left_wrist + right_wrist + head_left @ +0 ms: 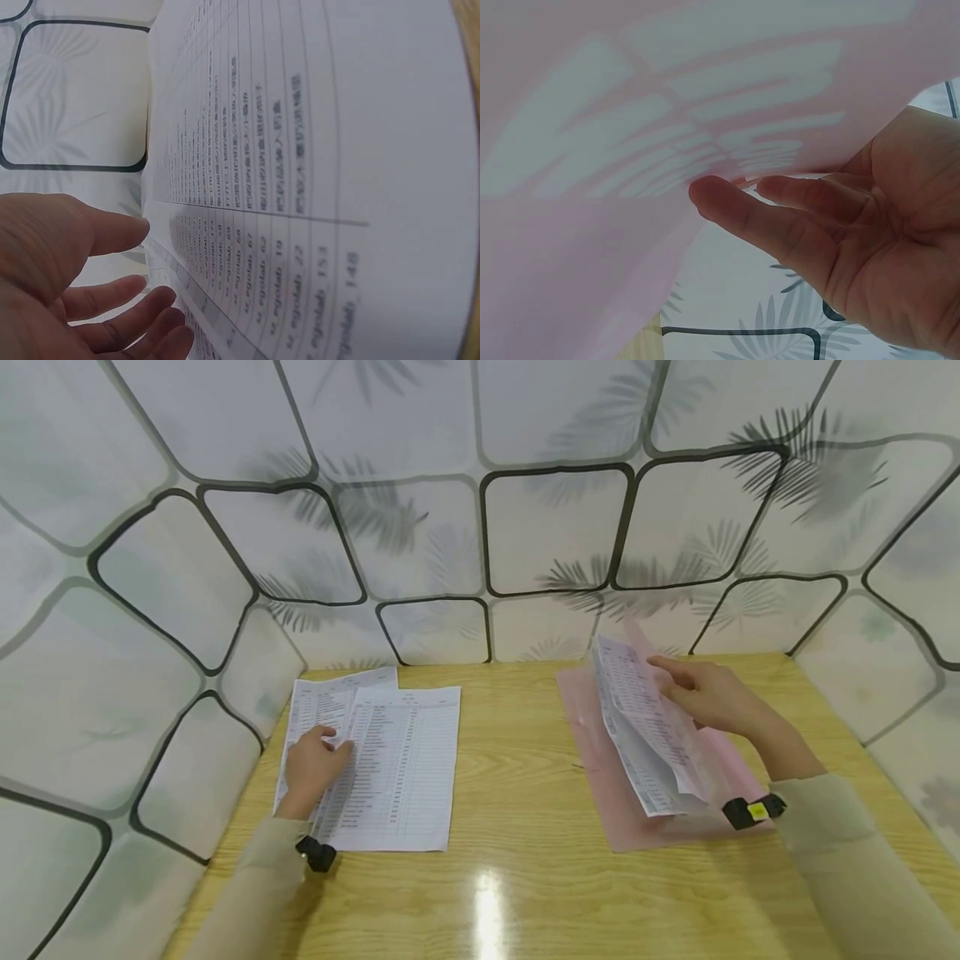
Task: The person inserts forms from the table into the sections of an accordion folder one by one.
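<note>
Two printed sheets overlap at the left; the nearer printed sheet (pixel 431 760) covers part of the printed sheet (pixel 378 677) behind it. My left hand (pixel 315 764) is over the left side of these sheets. In the left wrist view its thumb and loosely bent fingers stand apart beside the sheet (pixel 405 150), with nothing between them. At the right a pink translucent folder (pixel 581 693) lies opened. My right hand (pixel 708 693) pinches its raised cover (pixel 570 262) between thumb and fingers. Printed papers (pixel 637 693) stand tilted in the folder, their lower ends fanned apart.
The wooden table (pixel 517 777) runs between the two sets of papers. Patterned fabric walls (pixel 555 527) enclose its back and both sides. A small dark mark (pixel 579 767) shows by the folder's left edge.
</note>
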Available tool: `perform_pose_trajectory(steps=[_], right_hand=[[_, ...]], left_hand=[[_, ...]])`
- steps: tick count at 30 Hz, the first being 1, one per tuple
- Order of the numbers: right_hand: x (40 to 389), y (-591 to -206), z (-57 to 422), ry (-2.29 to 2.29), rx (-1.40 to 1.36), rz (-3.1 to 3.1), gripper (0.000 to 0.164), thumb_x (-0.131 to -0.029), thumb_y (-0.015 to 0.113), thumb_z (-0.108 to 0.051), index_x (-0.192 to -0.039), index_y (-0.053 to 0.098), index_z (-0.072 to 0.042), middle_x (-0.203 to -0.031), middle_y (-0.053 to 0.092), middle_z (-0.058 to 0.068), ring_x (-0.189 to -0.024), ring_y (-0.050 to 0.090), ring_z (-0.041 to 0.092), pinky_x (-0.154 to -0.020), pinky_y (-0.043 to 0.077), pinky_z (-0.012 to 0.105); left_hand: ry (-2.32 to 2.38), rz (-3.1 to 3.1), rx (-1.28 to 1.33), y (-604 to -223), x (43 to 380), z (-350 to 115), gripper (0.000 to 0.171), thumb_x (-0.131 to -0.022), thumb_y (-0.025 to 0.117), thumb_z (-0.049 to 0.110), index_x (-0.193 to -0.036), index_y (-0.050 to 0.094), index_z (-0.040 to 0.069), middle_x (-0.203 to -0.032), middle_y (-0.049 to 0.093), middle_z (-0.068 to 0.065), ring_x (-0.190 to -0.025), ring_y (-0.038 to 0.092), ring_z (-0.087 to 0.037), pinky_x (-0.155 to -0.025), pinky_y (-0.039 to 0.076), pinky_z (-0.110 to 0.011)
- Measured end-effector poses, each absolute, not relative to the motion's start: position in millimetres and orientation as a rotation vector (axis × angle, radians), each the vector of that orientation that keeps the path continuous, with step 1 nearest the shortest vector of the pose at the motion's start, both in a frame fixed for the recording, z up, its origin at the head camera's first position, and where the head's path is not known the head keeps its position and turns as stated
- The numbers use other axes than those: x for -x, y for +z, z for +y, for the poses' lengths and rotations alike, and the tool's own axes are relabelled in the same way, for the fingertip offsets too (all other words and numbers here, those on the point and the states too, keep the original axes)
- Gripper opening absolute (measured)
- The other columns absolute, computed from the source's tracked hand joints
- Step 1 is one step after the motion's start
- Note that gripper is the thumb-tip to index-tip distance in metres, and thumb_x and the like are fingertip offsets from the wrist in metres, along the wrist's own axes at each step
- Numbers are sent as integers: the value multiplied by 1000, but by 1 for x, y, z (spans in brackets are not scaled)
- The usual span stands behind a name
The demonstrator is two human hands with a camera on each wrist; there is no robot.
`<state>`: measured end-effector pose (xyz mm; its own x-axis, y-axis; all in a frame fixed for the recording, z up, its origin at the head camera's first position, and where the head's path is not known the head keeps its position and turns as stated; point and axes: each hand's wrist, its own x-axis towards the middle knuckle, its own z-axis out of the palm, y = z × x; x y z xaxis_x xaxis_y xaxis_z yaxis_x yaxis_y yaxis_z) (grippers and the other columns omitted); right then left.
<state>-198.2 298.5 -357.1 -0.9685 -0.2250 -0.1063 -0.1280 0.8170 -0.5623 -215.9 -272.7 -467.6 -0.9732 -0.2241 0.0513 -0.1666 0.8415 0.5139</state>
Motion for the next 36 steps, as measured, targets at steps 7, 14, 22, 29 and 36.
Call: perform_pose_trajectory(steps=[7, 14, 22, 29, 36], right_hand=[[198, -356, 299, -854, 270, 2835, 59, -110, 52, -27, -164, 36, -10, -135, 62, 33, -81, 64, 19, -60, 59, 33], [199, -356, 299, -850, 268, 2838, 59, -110, 52, -27, -164, 36, -10, -136, 62, 35, -80, 65, 19, -60, 59, 33], [198, -357, 299, -846, 268, 2839, 59, -111, 52, -28, -164, 36, -9, -135, 62, 34, -81, 65, 19, -60, 59, 33], [199, -359, 299, -854, 270, 2833, 59, -111, 51, -28, -165, 35, -10, -136, 62, 34, -80, 64, 19, -60, 59, 33], [199, -359, 298, -861, 288, 2838, 58, -111, 51, -27, -164, 36, -9, -120, 69, 28, -77, 63, 19, -59, 59, 33]], left_hand=[[-775, -2940, -324, -472, 216, -276, 41, -96, 68, 27, -117, 68, -8, -105, 74, -27, -91, 69, -42, -76, 55, -51], [-791, -2955, -339, -475, 216, -279, 32, -96, 69, 26, -108, 70, -4, -101, 74, -24, -82, 70, -35, -66, 52, -41], [-804, -2939, -334, -480, 219, -280, 23, -96, 67, 18, -102, 69, -3, -92, 73, -21, -75, 67, -31, -59, 46, -34], [-845, -2890, -320, -477, 220, -280, 20, -93, 61, 17, -98, 70, -1, -91, 74, -21, -77, 69, -34, -59, 47, -35], [-1046, -2883, -304, -470, 221, -282, 27, -100, 57, 19, -109, 67, -4, -105, 75, -30, -90, 72, -39, -61, 49, -29]])
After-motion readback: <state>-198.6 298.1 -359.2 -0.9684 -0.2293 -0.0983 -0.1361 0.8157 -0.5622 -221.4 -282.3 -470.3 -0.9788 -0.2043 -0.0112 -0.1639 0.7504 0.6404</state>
